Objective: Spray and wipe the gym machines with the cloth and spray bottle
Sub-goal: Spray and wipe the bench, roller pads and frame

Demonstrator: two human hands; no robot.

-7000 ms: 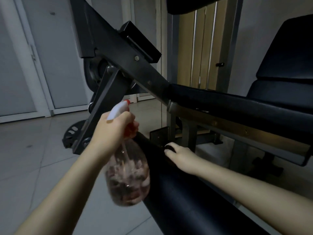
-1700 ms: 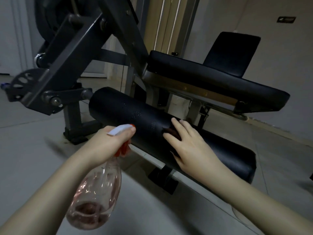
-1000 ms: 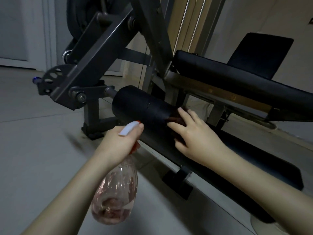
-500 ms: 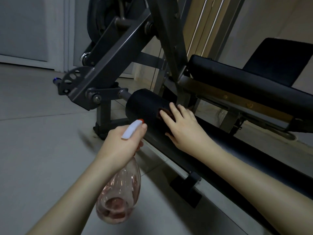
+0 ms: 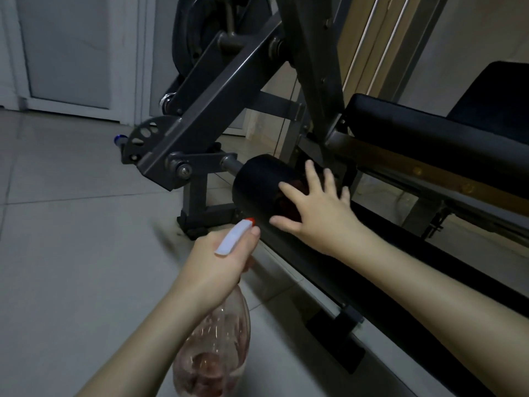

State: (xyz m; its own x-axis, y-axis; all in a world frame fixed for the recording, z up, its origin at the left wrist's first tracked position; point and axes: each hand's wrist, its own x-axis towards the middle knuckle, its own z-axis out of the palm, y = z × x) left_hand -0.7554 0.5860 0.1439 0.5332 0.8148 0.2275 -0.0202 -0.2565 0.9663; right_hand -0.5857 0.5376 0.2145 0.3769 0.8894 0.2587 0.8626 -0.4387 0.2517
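**Head view**

- **Roller pad** (image 5: 257,181): a black padded cylinder on the gym machine's lower lever. It lies low over the tiled floor (image 5: 71,224) and is the surface being wiped.
- **Cloth** (image 5: 289,203): dark reddish and mostly hidden. It is pinned against the roller pad close to the pad's round end.
- **Right hand** (image 5: 317,216): the fingers are straight and splayed wide, and the palm presses the cloth onto the pad. The spread probably keeps the cloth flat on the curve.
- **Spray bottle** (image 5: 213,351): clear plastic, hanging body-down just beside the roller. Its white sprayer head (image 5: 233,239) points toward the pad, apparently kept ready for another spray.
  - Contents: pinkish liquid pooled low. Most of the body looks empty, though the exact level is hard to read.
- **Left hand** (image 5: 214,262): wrapped round the bottle's neck, with the forefinger lying along the sprayer head. Whether the trigger is squeezed cannot be told.
- **Frame arm** (image 5: 206,116): grey steel, slanting upward from a pivot left of the pad.
- **Seat pad** (image 5: 429,130): black, above and to the right, apart from both hands.
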